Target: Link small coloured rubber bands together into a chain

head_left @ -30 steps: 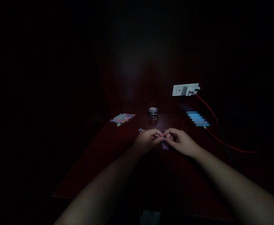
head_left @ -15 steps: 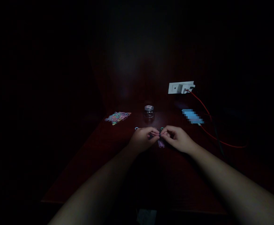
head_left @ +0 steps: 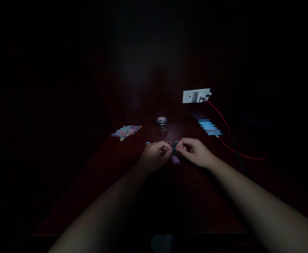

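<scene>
A thin blue elastic band (head_left: 174, 149) is stretched between my two hands over the dark red table. My left hand (head_left: 155, 156) pinches one end between thumb and fingers. The other end is in the pinch of my right hand (head_left: 194, 151). Just below the fingertips lies a small bunch of purple elastic bands (head_left: 175, 160). Behind the hands, single bands rest on the table: a light blue one (head_left: 148, 143), a pinkish one (head_left: 168, 142) and a green one (head_left: 177, 142), the last two partly hidden by my fingers.
A loose pile of multicoloured bands (head_left: 127, 132) lies at the back left. A clear lidded jar (head_left: 161, 124) stands behind my hands. To the right are a pixelated blue phone (head_left: 210, 127), its red cable (head_left: 221, 114) and a charger in a wall socket (head_left: 196, 96).
My hands have drawn slightly apart, and the blue band now shows stretched between them. The whole view has shifted, so objects sit a little further left.
</scene>
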`<action>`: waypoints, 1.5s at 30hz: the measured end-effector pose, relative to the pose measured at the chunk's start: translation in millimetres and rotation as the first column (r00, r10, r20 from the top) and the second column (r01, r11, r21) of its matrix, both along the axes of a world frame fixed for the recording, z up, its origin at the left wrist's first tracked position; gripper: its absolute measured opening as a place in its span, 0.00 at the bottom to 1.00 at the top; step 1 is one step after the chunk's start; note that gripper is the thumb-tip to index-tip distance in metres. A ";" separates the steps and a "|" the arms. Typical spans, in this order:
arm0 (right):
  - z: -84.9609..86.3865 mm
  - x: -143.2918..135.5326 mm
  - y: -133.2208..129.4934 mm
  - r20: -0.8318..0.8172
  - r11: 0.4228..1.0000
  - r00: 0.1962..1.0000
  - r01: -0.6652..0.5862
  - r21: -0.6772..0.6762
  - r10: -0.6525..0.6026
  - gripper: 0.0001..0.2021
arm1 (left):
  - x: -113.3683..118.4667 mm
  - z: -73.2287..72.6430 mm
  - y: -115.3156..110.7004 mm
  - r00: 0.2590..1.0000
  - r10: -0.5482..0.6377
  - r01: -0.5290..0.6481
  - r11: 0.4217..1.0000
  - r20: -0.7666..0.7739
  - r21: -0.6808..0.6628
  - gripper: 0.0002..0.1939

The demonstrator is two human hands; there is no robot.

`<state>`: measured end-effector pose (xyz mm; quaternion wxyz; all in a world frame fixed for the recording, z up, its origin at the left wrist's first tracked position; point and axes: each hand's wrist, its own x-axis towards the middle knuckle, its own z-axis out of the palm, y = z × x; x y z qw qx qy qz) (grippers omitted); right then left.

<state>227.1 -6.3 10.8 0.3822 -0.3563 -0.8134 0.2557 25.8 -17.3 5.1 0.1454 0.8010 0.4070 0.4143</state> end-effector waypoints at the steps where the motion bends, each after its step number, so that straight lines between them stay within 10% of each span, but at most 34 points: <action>1: 0.7 0.1 -0.3 0.005 1.000 1.000 0.006 0.006 -0.006 0.10 | -0.3 0.3 -0.2 1.000 0.005 -0.005 1.000 -0.001 0.000 0.02; 45: -0.9 -1.1 2.3 -0.010 1.000 1.000 0.006 0.031 -0.006 0.07 | -13.9 8.8 1.3 0.998 0.022 -0.017 0.996 -0.059 0.087 0.03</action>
